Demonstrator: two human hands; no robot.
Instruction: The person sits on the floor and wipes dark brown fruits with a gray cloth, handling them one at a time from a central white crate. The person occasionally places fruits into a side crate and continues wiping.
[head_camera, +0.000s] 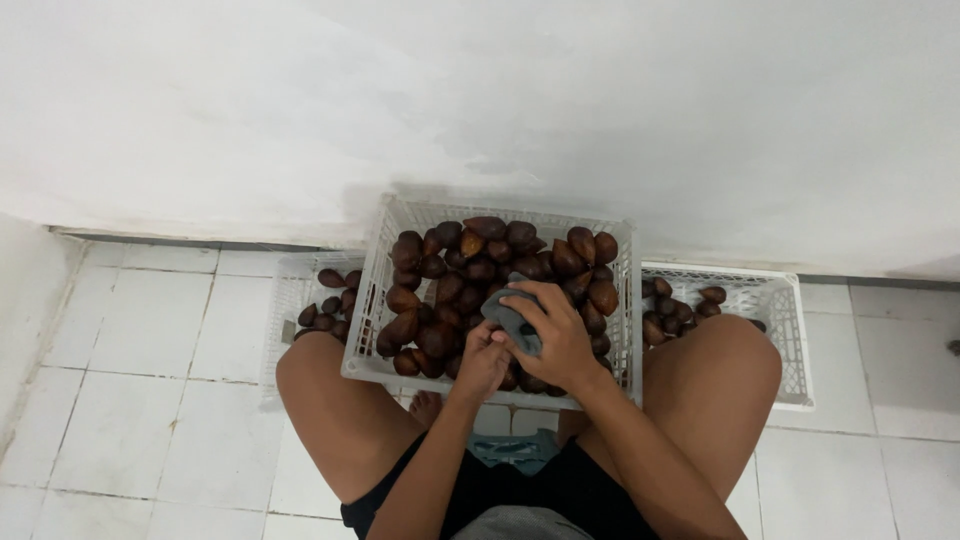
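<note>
Right hand (560, 335) is clamping a grey cloth (508, 312) over the centre crate (372, 300) | left hand (483, 358) is pinching a brown fruit at 6 o'clock, mostly hidden | risk: heaped fruits (455, 270) rolling out if jostled.

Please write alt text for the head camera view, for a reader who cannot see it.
Seen from above, a seated person's right hand rubs a grey cloth on something the left hand holds, over a white plastic crate full of brown scaly fruits. Two lower white crates, left and right, hold fewer fruits on the tiled floor.
</note>
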